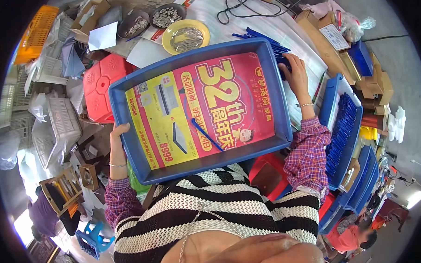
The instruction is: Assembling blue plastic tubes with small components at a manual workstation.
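A shallow blue plastic tray point(211, 158) is tilted in front of my body. Printed pink and yellow paper lines its bottom, and a single slim blue stick, pen-like point(207, 134), lies on it. My left hand point(119, 134) grips the tray's left rim, thumb on top and the other fingers hidden below. Beyond the right rim, my right hand point(295, 73) is closed over part of a pile of blue pen-like sticks point(268, 40) on the white-covered table. Its fingertips are partly hidden among the dark sticks.
A yellow bowl point(185, 36) of thin metal parts and two dark dishes of small pieces stand behind the tray. Blue bins point(342, 131) full of blue sticks are at the right. A red stool point(102, 86) is at the left. A person in red point(346, 235) sits at lower right.
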Demonstrator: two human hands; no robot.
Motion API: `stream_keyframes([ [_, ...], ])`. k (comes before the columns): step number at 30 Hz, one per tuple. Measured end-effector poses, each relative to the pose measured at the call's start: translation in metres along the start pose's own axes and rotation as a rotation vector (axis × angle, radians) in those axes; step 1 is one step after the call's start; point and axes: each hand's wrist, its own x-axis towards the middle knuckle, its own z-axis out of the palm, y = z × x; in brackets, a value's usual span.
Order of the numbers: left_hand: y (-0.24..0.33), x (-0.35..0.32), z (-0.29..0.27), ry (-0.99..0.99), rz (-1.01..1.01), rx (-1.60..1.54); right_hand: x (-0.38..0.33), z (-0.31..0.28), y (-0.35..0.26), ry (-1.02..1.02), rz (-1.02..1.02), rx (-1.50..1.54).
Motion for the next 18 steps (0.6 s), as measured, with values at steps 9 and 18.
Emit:
stream_keyframes([
  [9,0.001,0.006,-0.008,-0.027,-0.013,-0.035,0.007,-0.065,-0.057,0.059,0.284,0.513],
  [18,0.005,0.000,-0.010,-0.079,-0.005,-0.056,-0.007,-0.053,-0.207,-0.747,-0.361,0.648],
])
